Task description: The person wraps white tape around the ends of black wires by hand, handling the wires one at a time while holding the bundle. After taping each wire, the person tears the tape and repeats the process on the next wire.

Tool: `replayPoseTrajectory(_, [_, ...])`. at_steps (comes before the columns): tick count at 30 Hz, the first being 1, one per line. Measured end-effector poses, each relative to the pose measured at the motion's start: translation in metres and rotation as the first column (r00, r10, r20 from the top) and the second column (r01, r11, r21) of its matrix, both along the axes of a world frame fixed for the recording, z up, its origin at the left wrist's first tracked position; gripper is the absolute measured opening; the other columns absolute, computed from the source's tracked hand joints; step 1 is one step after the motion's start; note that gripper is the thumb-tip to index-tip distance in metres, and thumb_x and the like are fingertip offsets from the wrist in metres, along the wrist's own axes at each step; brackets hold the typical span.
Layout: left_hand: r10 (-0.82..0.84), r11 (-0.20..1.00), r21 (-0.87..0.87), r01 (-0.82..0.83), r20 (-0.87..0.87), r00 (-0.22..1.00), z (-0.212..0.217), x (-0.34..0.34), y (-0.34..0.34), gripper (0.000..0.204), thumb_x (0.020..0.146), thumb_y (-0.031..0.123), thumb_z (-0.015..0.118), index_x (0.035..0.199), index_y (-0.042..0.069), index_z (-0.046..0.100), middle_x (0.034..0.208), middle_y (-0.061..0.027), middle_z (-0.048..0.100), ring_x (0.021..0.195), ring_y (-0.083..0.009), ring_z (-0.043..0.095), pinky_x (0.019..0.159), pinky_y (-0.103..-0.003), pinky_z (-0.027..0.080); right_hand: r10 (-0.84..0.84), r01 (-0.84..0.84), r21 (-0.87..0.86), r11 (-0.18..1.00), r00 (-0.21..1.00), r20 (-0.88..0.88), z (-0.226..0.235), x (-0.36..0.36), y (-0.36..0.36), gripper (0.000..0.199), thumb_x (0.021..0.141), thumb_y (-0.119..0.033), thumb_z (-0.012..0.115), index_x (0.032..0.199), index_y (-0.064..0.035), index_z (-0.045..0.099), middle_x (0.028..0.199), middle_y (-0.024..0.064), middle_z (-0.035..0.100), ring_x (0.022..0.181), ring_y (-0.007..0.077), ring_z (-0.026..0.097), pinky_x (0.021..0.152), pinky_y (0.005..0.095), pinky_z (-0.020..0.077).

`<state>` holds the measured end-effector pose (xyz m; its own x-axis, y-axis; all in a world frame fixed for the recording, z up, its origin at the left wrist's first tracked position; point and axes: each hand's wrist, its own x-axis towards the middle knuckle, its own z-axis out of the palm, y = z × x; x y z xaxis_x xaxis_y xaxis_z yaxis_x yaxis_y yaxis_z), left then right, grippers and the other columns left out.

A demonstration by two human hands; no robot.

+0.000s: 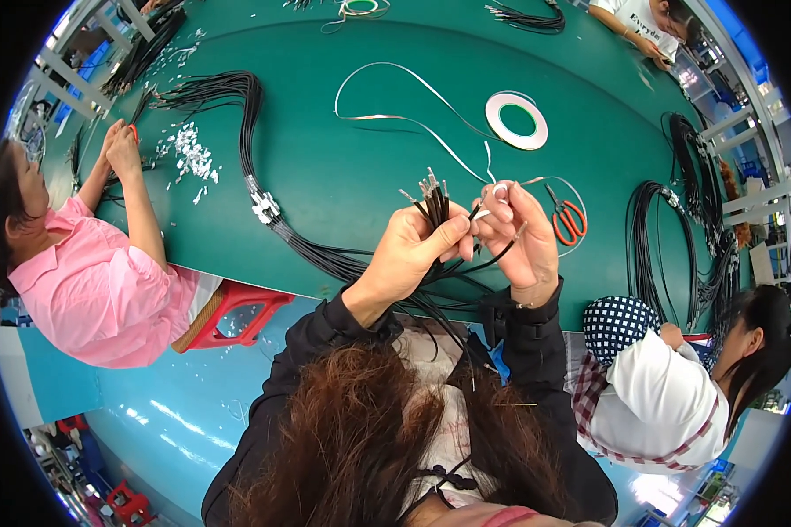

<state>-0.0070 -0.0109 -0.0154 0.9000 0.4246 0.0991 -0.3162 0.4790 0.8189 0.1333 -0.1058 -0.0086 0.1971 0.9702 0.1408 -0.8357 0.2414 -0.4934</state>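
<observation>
My left hand [410,246] is closed round a bunch of thin black cables [433,207], their metal-tipped ends pointing up past the thumb. Close beside it, my right hand [523,241] pinches a narrow white tape strip [501,190] between the fingertips. One black cable [498,258] splits from the bunch and crosses in front of my right palm. A length of the tape loops back over the table toward a flat white tape roll [540,125]. Scissors with orange handles [570,223] lie just right of my right hand. The fingers partly hide where tape and cable meet.
A long cable bundle [250,149] with white tags runs across the green table [325,176] on the left. White scraps [192,154] lie near a co-worker in pink [97,294]. More cable coils [646,228] and another co-worker [668,391] are at right.
</observation>
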Motion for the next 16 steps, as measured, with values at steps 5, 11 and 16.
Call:
replayPoseTrajectory(5, [-0.015,1.0,-0.008,0.015,-0.015,1.0,0.003,-0.005,-0.001,0.018,0.092,0.017,0.053,0.087,0.0,0.056,0.068,-0.0035,0.058,0.056,-0.0052,0.042,0.051,-0.02,0.033,-0.167,0.207,-0.207,0.956,0.966,0.195,0.011,-0.02,0.001,0.019,0.086,-0.012,0.06,0.097,0.0041,0.057,0.078,0.0034,0.055,0.063,0.0106,0.049,0.061,0.0239,0.0424])
replayPoseTrajectory(11, [-0.042,0.999,0.004,0.042,-0.038,0.998,0.004,-0.005,0.0,0.016,0.092,0.015,0.052,0.087,0.001,0.056,0.068,-0.0035,0.057,0.056,-0.0051,0.042,0.051,-0.02,0.033,-0.24,0.346,-0.152,0.926,0.849,0.471,0.007,-0.024,0.0,0.015,0.084,-0.008,0.061,0.091,0.005,0.059,0.082,0.0086,0.058,0.068,0.0151,0.056,0.056,0.0254,0.0465])
replayPoseTrajectory(16, [0.026,0.999,-0.043,-0.027,-0.023,0.999,-0.002,-0.002,0.0,0.016,0.091,0.015,0.054,0.087,0.001,0.057,0.068,-0.0021,0.057,0.057,-0.005,0.043,0.051,-0.02,0.033,-0.239,0.396,-0.143,0.907,0.765,0.598,-0.009,-0.026,-0.003,0.023,0.084,-0.01,0.061,0.1,0.0062,0.058,0.094,0.0112,0.057,0.069,0.0173,0.059,0.054,0.0264,0.0485])
